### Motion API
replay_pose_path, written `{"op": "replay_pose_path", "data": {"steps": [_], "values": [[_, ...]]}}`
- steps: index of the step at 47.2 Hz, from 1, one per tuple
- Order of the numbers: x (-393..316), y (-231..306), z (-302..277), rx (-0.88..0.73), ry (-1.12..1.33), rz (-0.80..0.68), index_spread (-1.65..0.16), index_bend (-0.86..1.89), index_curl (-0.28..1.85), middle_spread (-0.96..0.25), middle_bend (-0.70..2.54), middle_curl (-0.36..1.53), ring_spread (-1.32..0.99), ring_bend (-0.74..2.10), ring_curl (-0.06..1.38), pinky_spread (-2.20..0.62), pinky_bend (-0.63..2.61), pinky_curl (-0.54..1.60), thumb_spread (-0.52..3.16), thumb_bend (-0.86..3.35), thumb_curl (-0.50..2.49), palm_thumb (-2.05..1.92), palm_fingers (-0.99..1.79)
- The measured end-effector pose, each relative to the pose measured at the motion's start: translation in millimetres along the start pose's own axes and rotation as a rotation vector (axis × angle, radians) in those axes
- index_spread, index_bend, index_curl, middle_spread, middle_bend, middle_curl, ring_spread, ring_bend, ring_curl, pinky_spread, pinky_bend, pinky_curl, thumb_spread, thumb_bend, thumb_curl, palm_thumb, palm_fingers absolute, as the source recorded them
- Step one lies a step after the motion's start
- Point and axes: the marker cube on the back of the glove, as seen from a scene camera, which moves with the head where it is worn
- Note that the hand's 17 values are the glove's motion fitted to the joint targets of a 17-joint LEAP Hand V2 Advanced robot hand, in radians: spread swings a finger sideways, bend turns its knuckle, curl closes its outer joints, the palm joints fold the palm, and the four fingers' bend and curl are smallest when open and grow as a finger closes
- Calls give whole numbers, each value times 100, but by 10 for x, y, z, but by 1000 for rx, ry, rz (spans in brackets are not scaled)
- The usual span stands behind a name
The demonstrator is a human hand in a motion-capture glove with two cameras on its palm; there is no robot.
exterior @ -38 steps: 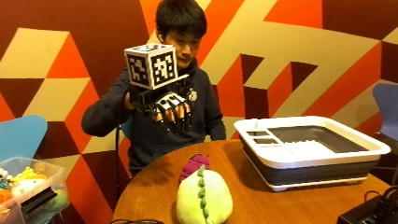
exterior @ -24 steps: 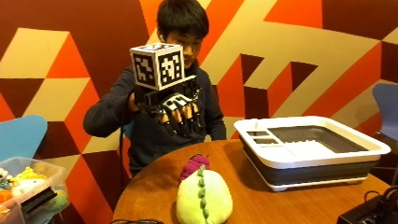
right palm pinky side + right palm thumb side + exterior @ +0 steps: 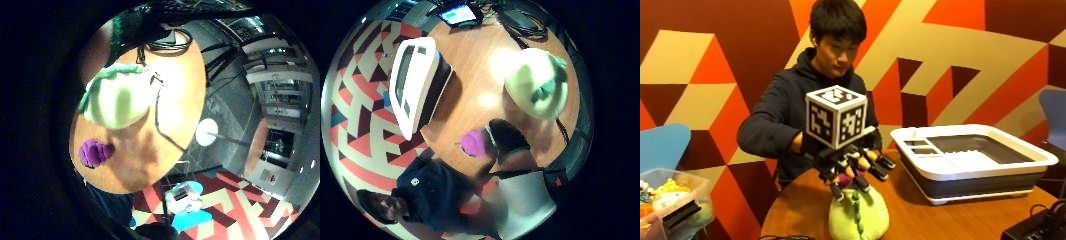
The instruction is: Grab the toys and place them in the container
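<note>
A seated person lowers a gloved right hand, fingers spread and curving downward with nothing in them, over a green plush toy lying on the round wooden worktop. The toy looks soft and light, a rounded pale-green body with a darker green ridge along its back and a purple part at the end nearest the person; it should squash under the fingers rather than slip, and nothing about it looks breakable. The plump middle of the body, just below the fingertips, appears the surest place to take hold, since the ridge and the purple end are thin and floppy by the look of them. The container, a white-rimmed tub with dark grey walls, stands on the same worktop well to one side of the toy, its open top unobstructed. The worktop is smooth, glossy wood, so the toy may slide if nudged sideways. A black cable trails across it beside the toy, and dark equipment sits at the near edge. Behind the person is a wall painted in orange, brown and cream shapes, with a blue chair and a clear bin of other toys off the worktop.
</note>
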Motion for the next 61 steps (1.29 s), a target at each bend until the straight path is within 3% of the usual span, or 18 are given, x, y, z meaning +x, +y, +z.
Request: {"op": "replay_pose_path", "data": {"steps": [6,13,18,21,29,38,47,53,61], "values": [[3,-242,388,-63,-62,0,-24,9,17,1,10,18,-3,16,13,4,89,35,133,23,25,15,-29],[-40,-350,720,-75,-42,53,-27,12,17,0,11,17,1,25,16,5,108,39,128,23,28,24,-7],[-114,-347,761,17,42,49,-28,16,18,-3,21,19,-3,51,20,-1,104,36,126,32,34,44,31],[-165,-346,716,95,60,27,-28,16,18,-8,33,23,-15,71,25,-14,101,35,125,38,40,57,71],[-330,-207,452,143,-75,-41,-31,28,23,-17,60,34,-31,96,37,-32,87,33,87,36,51,72,116],[-808,215,-356,268,-224,-153,-36,50,35,-22,81,46,-37,111,48,-39,92,39,55,36,62,76,119],[-1676,291,-1108,506,-491,-315,-40,70,48,-24,97,57,-40,124,56,-41,100,45,27,38,69,78,114],[-2219,-5,-1233,583,-664,-353,-41,79,57,-25,105,63,-41,129,60,-42,105,48,12,38,73,77,108],[-2947,-430,-962,617,-678,-437,-42,79,67,-26,108,70,-41,134,64,-42,110,52,1,36,76,75,96]]}}
